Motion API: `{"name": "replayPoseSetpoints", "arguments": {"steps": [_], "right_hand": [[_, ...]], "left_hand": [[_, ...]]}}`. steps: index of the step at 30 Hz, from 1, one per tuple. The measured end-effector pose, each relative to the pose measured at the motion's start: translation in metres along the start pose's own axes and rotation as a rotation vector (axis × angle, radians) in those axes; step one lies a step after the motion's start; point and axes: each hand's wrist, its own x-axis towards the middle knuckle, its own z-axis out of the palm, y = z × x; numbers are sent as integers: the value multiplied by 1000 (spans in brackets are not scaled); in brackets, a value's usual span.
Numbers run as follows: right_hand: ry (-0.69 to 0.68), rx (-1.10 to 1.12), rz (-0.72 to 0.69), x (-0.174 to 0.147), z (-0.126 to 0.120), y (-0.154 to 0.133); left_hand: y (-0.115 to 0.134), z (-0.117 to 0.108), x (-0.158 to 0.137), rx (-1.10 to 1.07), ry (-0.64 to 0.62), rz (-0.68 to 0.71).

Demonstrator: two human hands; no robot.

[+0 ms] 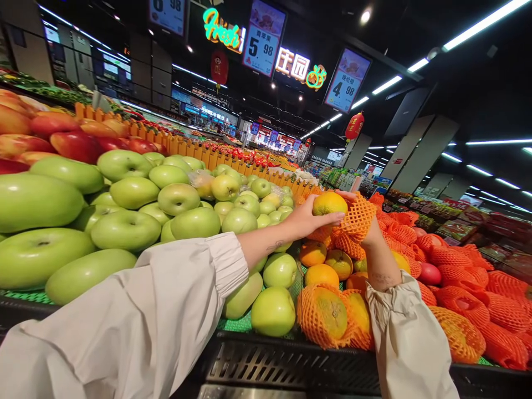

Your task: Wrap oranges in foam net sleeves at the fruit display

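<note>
My left hand (305, 220) holds an orange (329, 203) above the fruit display, fingers wrapped under and around it. My right hand (368, 233) is mostly hidden behind an orange foam net sleeve (357, 217) that it grips, the net partly around the same orange. Both arms wear pale long sleeves. Below the hands lie more oranges (321, 274), some bare and some in foam nets (322, 316).
A large heap of green apples (124, 230) fills the left of the stand, with red apples (75, 145) behind. Netted oranges (477, 299) stretch to the right. A black crate edge (291, 363) runs along the front. Price signs (262, 37) hang overhead.
</note>
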Motion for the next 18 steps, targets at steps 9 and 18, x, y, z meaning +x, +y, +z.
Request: {"name": "replayPoseSetpoints", "arguments": {"steps": [9,18], "right_hand": [[-31,143,133,-2,6,6],[-143,-107,21,-4,10,-11]], "left_hand": [[5,-2,4,-266,106,-59],[2,-3,2,-58,13,-86]]}}
